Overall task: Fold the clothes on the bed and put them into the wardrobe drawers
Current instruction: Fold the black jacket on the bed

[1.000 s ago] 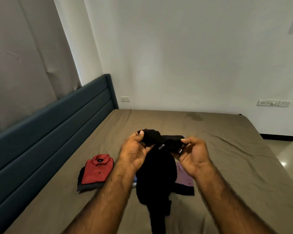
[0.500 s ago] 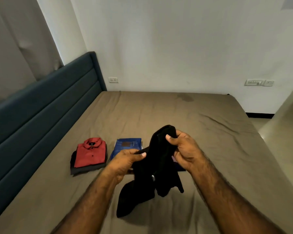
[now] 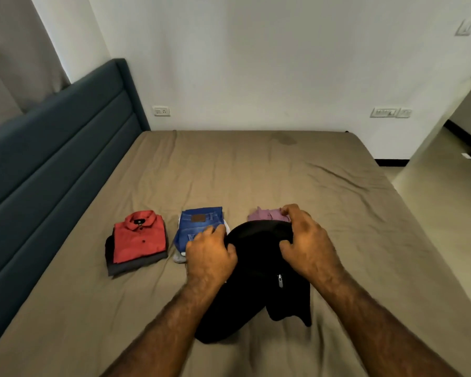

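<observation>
A black garment with a metal zip pull lies bunched on the brown bed. My left hand grips its left edge with curled fingers. My right hand grips its upper right edge. Behind the black garment, a folded lilac shirt peeks out, mostly hidden. Folded blue jeans lie on a pale item just left of my left hand. Further left, a folded red shirt rests on a dark folded garment.
A dark teal padded headboard runs along the left side. A white wall with sockets stands behind the bed. Pale floor and a doorway show at the right.
Both hands have lowered the black garment from mid-air onto the bed, in front of the lilac shirt. The view has tilted downward.
</observation>
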{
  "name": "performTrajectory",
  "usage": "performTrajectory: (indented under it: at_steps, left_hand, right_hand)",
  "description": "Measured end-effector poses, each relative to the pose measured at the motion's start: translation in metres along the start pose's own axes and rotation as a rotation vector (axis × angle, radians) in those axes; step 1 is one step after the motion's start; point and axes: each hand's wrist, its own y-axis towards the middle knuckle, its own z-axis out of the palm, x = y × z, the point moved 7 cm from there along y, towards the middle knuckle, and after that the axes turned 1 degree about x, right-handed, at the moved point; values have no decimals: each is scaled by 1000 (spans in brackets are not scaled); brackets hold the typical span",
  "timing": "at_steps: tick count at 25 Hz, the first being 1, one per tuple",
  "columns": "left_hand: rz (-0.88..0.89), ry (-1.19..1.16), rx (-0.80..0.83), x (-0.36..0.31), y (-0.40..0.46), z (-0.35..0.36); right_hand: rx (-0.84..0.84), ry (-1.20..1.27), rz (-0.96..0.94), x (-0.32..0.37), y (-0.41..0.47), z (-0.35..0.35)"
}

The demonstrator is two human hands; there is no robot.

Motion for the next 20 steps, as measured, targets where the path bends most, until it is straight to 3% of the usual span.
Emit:
performTrajectory:
  at_steps: [1, 3, 4, 6, 9, 12, 14, 17, 20]
  left_hand:
    - [-27, -232, 67, 8, 3, 1]
    - [-317, -924, 388, 24, 10, 11]
    - [-463, -1205, 544, 28, 9, 14]
    - [-579, -1469, 692, 25, 3, 14]
    - [-595, -1682, 686, 15, -8, 11]
    - [-585, -1980, 565, 7, 3, 5]
    - [-559, -2047, 509, 13, 12, 0]
    - [-522, -1969, 575, 26, 9, -11]
    - [-481, -1719, 536, 47, -4, -12]
  right_hand:
    - [23, -70, -10, -5, 0, -1]
    - [99, -57, -1, -18, 9, -5]
    - [151, 64, 70, -27, 12, -5]
    - [275, 497, 307, -40, 4, 6]
    - [295, 1174, 553, -23, -21, 37]
    - [102, 1646, 548, -12, -10, 40]
    - [99, 1703, 521, -11, 1, 29]
    - [203, 1606, 516, -21, -12, 14]
    - [225, 1522, 525, -26, -32, 6]
